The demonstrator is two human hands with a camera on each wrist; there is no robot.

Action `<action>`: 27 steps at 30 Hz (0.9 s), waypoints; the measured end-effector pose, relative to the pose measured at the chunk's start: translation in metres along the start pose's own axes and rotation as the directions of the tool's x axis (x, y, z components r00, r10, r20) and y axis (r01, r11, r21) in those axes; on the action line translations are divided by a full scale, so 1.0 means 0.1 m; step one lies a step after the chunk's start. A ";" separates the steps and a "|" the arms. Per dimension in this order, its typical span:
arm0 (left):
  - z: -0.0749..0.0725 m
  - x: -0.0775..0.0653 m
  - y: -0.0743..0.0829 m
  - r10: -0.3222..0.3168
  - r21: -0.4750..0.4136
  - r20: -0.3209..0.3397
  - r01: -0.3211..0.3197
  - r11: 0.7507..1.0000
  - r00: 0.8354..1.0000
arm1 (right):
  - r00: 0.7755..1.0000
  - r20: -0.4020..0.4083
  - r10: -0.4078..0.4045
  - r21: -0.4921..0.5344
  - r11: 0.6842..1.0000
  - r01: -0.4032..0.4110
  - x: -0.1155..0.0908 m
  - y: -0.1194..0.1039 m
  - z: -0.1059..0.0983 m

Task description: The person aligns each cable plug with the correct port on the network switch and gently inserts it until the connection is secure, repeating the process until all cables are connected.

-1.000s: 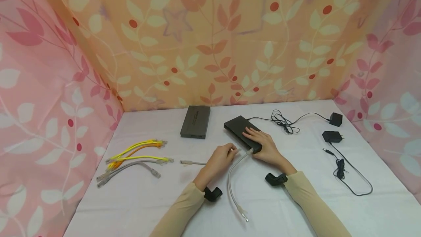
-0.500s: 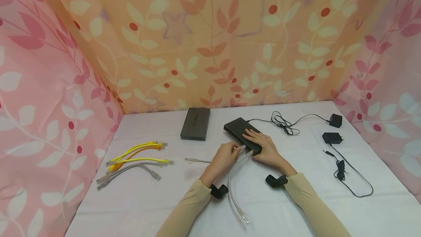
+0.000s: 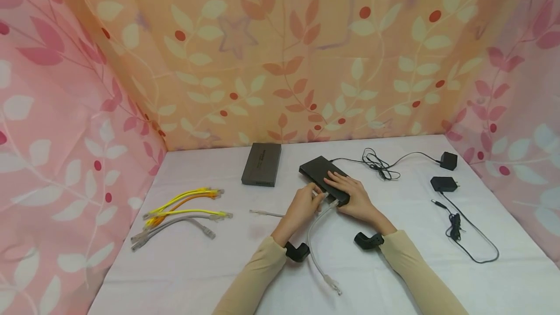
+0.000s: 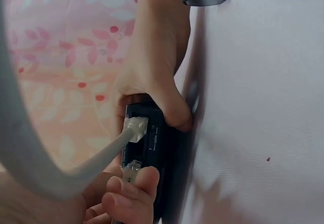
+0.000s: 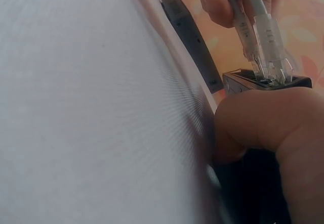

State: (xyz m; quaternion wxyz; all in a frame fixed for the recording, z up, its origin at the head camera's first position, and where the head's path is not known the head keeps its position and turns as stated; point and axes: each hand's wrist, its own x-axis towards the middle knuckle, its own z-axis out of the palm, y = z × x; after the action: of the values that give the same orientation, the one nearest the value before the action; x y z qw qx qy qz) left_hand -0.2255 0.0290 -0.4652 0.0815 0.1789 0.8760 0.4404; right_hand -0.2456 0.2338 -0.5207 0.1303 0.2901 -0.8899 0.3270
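A black network switch [image 3: 318, 169] lies angled on the white table, its row of ports facing the left hand. My right hand [image 3: 355, 199] grips its near end, fingers spread over the top and thumb against the underside. One grey Ethernet cable [image 3: 312, 242] has its clear plug in the end port and curves toward me. My left hand [image 3: 303, 208] pinches a second grey Ethernet cable [image 3: 268, 213] by its plug [image 5: 246, 36]. In the left wrist view, that plug's tip is right at a port beside the first plug, partly covered by the fingers. Its other end reaches out left on the table.
Another dark switch [image 3: 261, 164] lies at the back. Several yellow, orange and grey cables [image 3: 183, 212] are bunched at the left. A thin black cord runs from the held switch to a power adapter [image 3: 448, 160]; a second adapter [image 3: 444, 183] lies below with its lead.
My left hand has moved right and up to the switch, bringing the second cable's plug to a port. That cable's free end slid right. The right hand has stayed on the switch.
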 end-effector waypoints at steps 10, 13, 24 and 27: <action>-0.02 0.06 -0.01 -0.017 -0.116 0.043 0.022 0.993 0.999 | 1.000 -0.005 -0.001 0.015 1.000 0.001 0.00 -0.04 0.01; -0.02 0.09 -0.02 -0.016 -0.136 0.047 0.022 0.990 0.999 | 1.000 -0.013 0.002 0.007 1.000 -0.002 0.00 -0.04 0.01; 0.00 0.15 -0.03 -0.043 -0.224 0.068 0.058 0.973 0.997 | 1.000 -0.009 0.005 -0.014 1.000 -0.005 0.01 -0.01 0.00; 0.00 0.15 -0.03 -0.052 -0.260 0.075 0.070 0.963 0.996 | 1.000 -0.012 0.007 -0.003 1.000 -0.007 0.01 -0.01 0.01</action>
State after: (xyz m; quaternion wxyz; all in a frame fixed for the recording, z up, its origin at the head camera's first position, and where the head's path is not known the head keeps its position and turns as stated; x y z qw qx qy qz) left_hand -0.2405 0.0331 -0.4677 0.1474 0.1543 0.8117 0.5437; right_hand -0.2462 0.2324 -0.5208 0.1349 0.2847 -0.8906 0.3279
